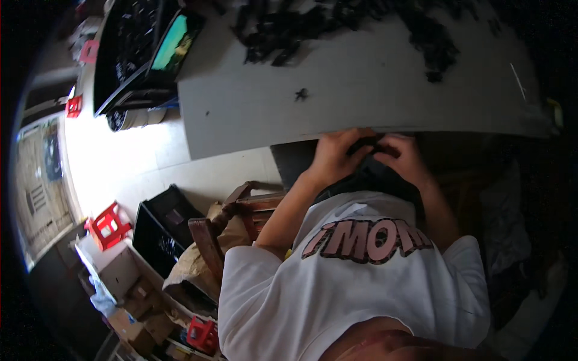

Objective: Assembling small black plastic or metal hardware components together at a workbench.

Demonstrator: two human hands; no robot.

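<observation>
My left hand [337, 155] and my right hand [402, 159] meet at the front edge of the grey table [253, 114], just above my lap. Fingers and thumbs of both are curled in around a small black piece [368, 142]. Its shape is hard to make out against the dark clothing behind it. On the tabletop, ahead and to the left of my hands, lies a single small black part [301, 94]. Farther back, a loose heap of black parts [283, 30] spreads across the table, with one arm of it reaching toward me on the right.
At the far left, a black crate [129, 66] of dark parts stands beside a lit screen [171, 42]. A light bucket [135, 118] is below. Left of me are a wooden chair [211, 240], a black bin [165, 222], a red stool [110, 227] and cardboard boxes [129, 328].
</observation>
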